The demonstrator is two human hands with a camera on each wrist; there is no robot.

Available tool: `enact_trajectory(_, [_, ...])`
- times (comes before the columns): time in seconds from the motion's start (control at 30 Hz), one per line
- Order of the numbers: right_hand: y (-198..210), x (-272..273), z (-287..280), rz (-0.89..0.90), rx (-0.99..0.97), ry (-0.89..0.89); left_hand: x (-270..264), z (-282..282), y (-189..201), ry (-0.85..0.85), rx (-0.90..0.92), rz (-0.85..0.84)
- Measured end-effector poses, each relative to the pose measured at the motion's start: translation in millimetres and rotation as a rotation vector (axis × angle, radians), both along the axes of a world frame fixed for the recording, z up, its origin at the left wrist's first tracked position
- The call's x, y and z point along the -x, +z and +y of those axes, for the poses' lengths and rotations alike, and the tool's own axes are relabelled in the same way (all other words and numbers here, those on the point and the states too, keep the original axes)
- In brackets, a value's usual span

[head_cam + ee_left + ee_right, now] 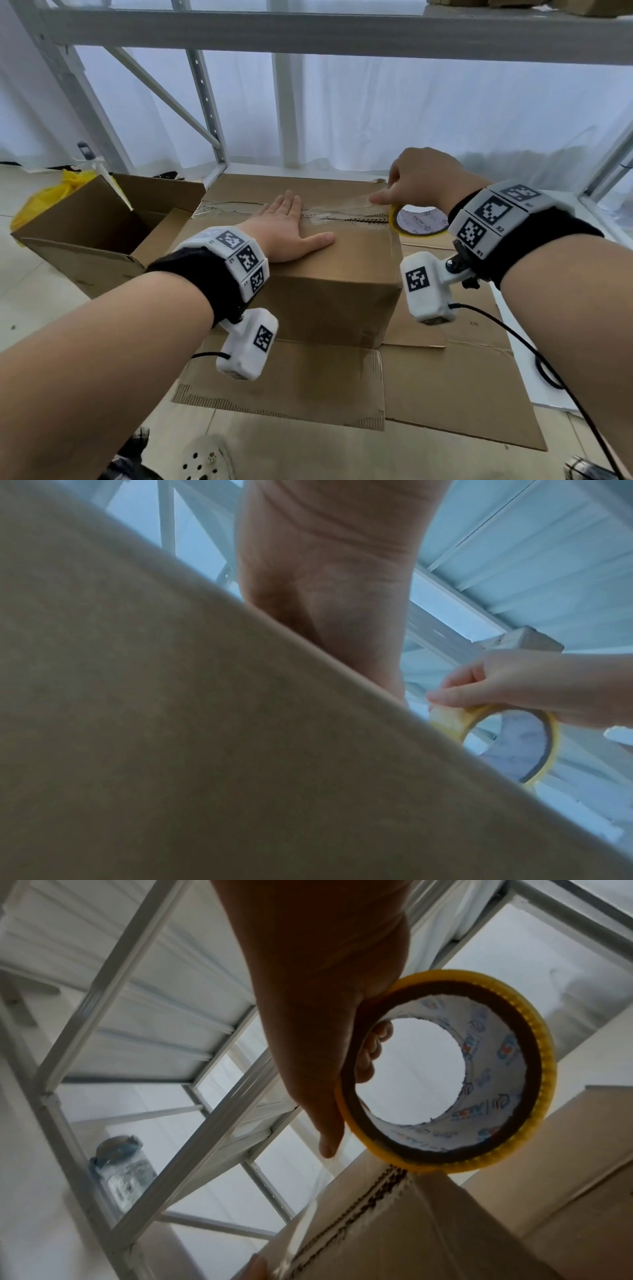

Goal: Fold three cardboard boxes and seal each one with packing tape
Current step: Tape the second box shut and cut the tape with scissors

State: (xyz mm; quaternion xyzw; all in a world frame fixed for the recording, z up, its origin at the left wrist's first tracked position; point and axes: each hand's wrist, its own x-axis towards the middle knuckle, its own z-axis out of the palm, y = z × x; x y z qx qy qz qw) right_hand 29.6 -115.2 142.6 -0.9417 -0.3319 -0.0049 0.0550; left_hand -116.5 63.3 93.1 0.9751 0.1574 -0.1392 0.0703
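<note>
Cardboard box (318,267) seam runs left-right under flat left hand (287,229); right hand (421,181) grips tape roll (416,222) upright.

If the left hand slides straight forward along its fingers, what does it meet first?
Probably the taped seam right at its fingertips. The left hand lies flat on the box, fingers pointing away across the top. Past the seam, only bare cardboard shows.

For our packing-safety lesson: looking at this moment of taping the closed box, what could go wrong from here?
1. The clear tape strip stretches unsupported between the left hand and the tape roll; it could twist or wrinkle before touching down.
2. It may drift off the ragged centre seam, leaving the flaps partly unsealed.
3. The right hand holds the roll past the closed box edge; a hard pull could shift the box.
</note>
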Motion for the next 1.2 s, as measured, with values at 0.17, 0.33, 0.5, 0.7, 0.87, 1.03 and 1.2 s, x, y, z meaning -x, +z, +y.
enact_trajectory(0.17, [-1.0, 2.3, 0.6, -0.02, -0.018, 0.0, -18.7, -26.9, -1.8, -0.062, 0.015, -0.022])
enact_trajectory(0.33, [0.5, 6.0, 5.0, -0.086, 0.086, 0.017, -27.7, -45.2, -2.3, -0.135, 0.033, -0.006])
enact_trajectory(0.5, [5.2, 5.1, 9.0, -0.063, 0.171, 0.009, -25.2, -40.3, -1.9, -0.13, 0.045, -0.001])
enact_trajectory(0.7, [3.9, 6.0, 4.1, -0.043, 0.22, -0.02, -26.8, -39.7, -1.0, -0.133, 0.045, -0.002])
enact_trajectory(0.87, [-9.2, 4.2, -7.2, -0.055, 0.235, 0.006, -26.4, -38.4, -4.2, -0.137, 0.042, -0.021])
enact_trajectory(1.03, [-12.4, 0.8, -10.3, -0.013, 0.109, -0.019, -26.0, -37.8, -6.2, -0.135, 0.05, -0.041])
enact_trajectory(1.2, [-11.8, -0.5, -5.0, -0.031, 0.126, -0.022, -18.7, -21.2, -5.2, -0.072, 0.053, -0.048])
